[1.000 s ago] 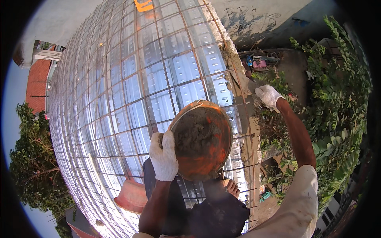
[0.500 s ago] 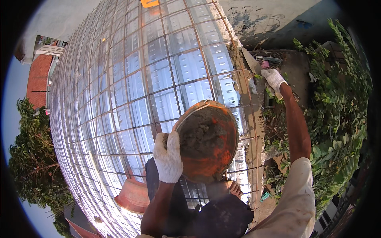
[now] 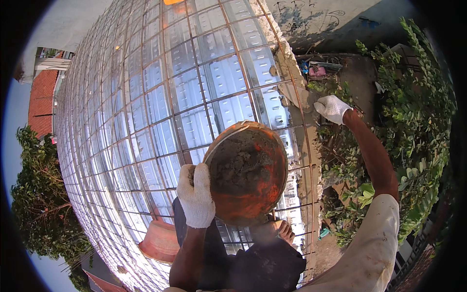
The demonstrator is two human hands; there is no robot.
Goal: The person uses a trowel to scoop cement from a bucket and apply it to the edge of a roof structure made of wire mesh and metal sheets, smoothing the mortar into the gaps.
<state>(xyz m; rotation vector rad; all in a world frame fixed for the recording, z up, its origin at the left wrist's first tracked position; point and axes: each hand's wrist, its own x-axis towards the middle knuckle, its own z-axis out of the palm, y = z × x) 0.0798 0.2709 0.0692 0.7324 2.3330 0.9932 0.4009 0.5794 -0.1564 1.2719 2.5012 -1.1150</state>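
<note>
My left hand point(image 3: 196, 194), in a white knit glove, grips the left rim of an orange bucket point(image 3: 248, 194) with dark wet mortar point(image 3: 241, 165) inside. My right hand point(image 3: 331, 108), also gloved, holds a trowel point(image 3: 292, 95) over the rough mortar-smeared edge point(image 3: 304, 146) of the roof slab. A grid of steel rebar point(image 3: 205, 102) lies over the shiny ribbed metal decking point(image 3: 228, 114). My bare foot point(image 3: 284, 231) shows below the bucket.
A pinkish bucket point(image 3: 155, 241) sits on the decking at lower left. An orange object point(image 3: 172, 1) lies at the top. Leafy branches point(image 3: 413, 146) and cluttered ground point(image 3: 360, 78) are beyond the right edge, below a marked wall point(image 3: 316, 24). A tiled roof point(image 3: 41, 102) and trees stand left.
My right hand with the trowel moved up along the slab edge, then came back down and tilted more level. My left hand still holds the bucket; the view has shifted slightly.
</note>
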